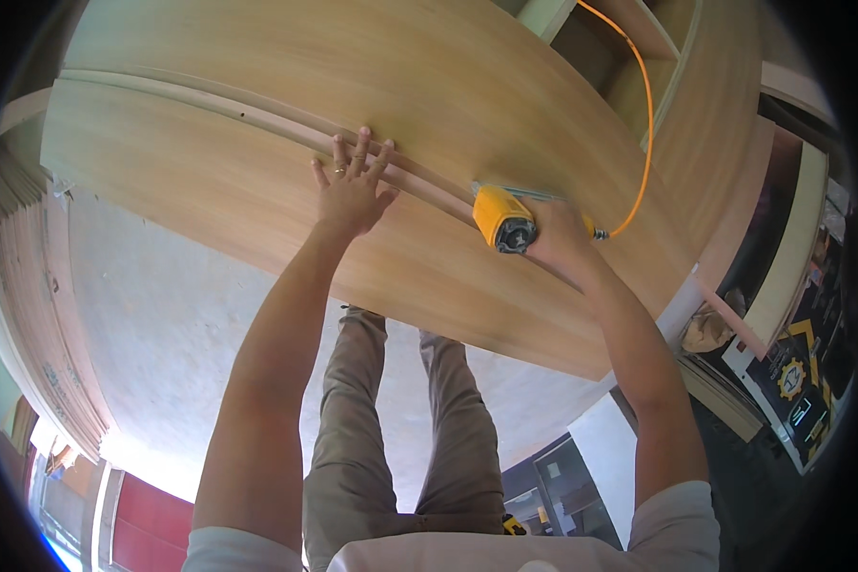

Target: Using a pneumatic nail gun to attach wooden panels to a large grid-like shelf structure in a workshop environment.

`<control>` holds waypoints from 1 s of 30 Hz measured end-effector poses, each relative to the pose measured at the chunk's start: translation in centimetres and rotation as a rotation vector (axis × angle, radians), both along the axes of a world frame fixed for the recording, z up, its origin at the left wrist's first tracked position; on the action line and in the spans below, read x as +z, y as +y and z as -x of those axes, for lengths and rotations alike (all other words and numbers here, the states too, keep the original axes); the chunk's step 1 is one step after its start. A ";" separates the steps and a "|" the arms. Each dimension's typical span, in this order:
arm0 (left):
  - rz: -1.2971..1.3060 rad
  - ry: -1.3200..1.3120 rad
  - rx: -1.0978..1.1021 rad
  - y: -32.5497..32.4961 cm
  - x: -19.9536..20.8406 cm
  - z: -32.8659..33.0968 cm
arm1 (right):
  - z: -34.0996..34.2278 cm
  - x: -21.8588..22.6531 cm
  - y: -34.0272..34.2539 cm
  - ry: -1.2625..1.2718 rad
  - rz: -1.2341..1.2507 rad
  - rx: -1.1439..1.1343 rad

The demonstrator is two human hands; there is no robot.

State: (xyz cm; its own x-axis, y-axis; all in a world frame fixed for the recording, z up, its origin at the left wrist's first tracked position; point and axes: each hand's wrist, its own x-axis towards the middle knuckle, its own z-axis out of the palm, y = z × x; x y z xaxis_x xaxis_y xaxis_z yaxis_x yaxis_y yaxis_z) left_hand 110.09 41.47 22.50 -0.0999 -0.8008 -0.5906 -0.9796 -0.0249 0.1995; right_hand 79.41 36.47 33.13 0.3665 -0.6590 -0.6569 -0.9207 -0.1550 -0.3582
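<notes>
A yellow and black air nail gun point(497, 217) is gripped in my right hand point(560, 234), its head down against a long narrow wooden strip point(281, 124). The strip runs lengthwise across a broad wood-grain panel point(200, 164). To the left of the tool, my left hand point(351, 198) lies across the strip with its fingers spread. From the nail gun's handle, an orange air hose point(649, 114) curves up and away to the far side. My right fingers are partly hidden behind the handle.
An open wooden cabinet frame point(629, 67) stands at the far right. Stacked boards point(38, 286) line the left side. A black printed box or board point(796, 386) and timber offcuts point(725, 396) lie on the right. My legs stand at the panel's near edge.
</notes>
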 end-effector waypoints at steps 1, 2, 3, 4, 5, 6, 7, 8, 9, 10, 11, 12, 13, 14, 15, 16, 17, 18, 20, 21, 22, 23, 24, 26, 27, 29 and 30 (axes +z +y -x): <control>0.007 -0.002 0.000 0.6 -0.5 -0.2 | 0.1 0.2 0.2 -0.058 0.073 0.009; 0.140 0.079 0.072 1.5 -1.6 -0.9 | -0.2 0.2 0.1 -0.129 0.153 0.020; 0.278 0.160 0.139 1.8 -2.5 -2.0 | -0.6 0.4 -0.2 -0.146 0.171 0.022; 0.292 0.156 0.138 1.8 -3.0 -3.1 | -0.4 0.8 -0.1 -0.080 0.110 -0.004; 0.310 0.120 0.239 2.0 -3.4 -4.5 | -0.1 1.3 -0.2 -0.011 0.046 -0.032; 0.327 0.086 0.341 1.9 -3.9 -6.2 | 0.1 1.4 -0.4 -0.012 0.058 -0.030; 0.371 0.026 0.385 2.4 -4.7 -9.8 | -0.5 1.4 -0.6 -0.032 0.042 -0.036; 0.413 -0.029 0.429 2.8 -5.4 -13.6 | -1.1 1.4 -0.9 -0.047 0.024 -0.041; 0.364 -0.065 0.522 2.7 -5.4 -16.2 | -1.1 1.3 -1.1 -0.041 0.026 -0.039; 0.314 -0.103 0.616 2.6 -5.0 -18.4 | -1.2 1.3 -1.2 0.005 0.011 -0.015; 0.312 -0.099 0.626 2.3 -4.6 -20.1 | -1.3 1.2 -1.4 0.054 -0.006 0.012; 0.260 -0.135 0.701 1.9 -4.2 -21.6 | -1.6 1.3 -1.8 0.056 -0.007 0.028; 0.205 -0.179 0.777 1.8 -3.6 -23.1 | -2.1 1.3 -2.4 0.085 0.024 0.004; 0.194 -0.181 0.795 1.7 -3.3 -24.3 | -3.1 2.0 -2.8 0.120 0.053 -0.020; 0.230 -0.195 0.725 1.7 -3.1 -25.4 | -4.4 2.5 -3.5 0.122 0.045 0.001; 0.269 -0.207 0.653 1.7 -3.0 -26.4 | -6.8 3.2 -4.5 0.107 0.077 0.020; 0.252 -0.199 0.650 1.9 -2.9 -26.8 | -9.2 3.4 -5.5 0.093 0.109 0.039; 0.245 -0.201 0.672 2.2 -3.2 -26.9 | -11.4 3.2 -6.6 0.095 0.105 0.062; 0.201 -0.229 0.694 2.5 -3.8 -26.6 | -15.7 2.2 -8.9 0.053 0.113 0.103; 0.178 -0.162 0.721 2.4 -4.0 -26.5 | -17.2 1.2 -10.1 0.058 0.111 0.129; 0.170 -0.152 0.746 2.1 -4.0 -25.9 | -18.4 0.0 -11.4 -0.051 0.113 0.096; 0.156 -0.140 0.732 1.9 -3.8 -25.7 | -20.1 -0.8 -12.3 -0.164 0.111 0.061; 0.143 -0.127 0.719 1.7 -3.5 -25.4 | -21.5 -1.3 -13.1 -0.157 0.105 0.081; 0.098 -0.134 0.733 1.8 -2.5 -26.0 | -25.6 -1.5 -14.0 -0.236 -0.040 -0.028; 0.070 -0.127 0.717 2.0 -2.1 -26.2 | -27.3 -1.3 -14.0 -0.193 -0.026 -0.036; 0.015 -0.115 0.702 2.1 -1.2 -25.8 | -29.0 -1.1 -14.2 -0.178 -0.028 -0.007; 0.010 -0.115 0.719 1.9 -1.1 -25.4 | -29.7 -1.0 -14.3 -0.167 -0.025 0.002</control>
State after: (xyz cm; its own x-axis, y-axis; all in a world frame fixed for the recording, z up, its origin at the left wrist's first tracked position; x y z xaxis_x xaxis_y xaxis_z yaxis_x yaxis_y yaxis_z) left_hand 135.52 43.41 21.45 0.5149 -0.6510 -0.5577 -0.7368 -0.6687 0.1003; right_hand 109.13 22.18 32.14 0.4730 -0.6422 -0.6032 -0.8478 -0.1453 -0.5100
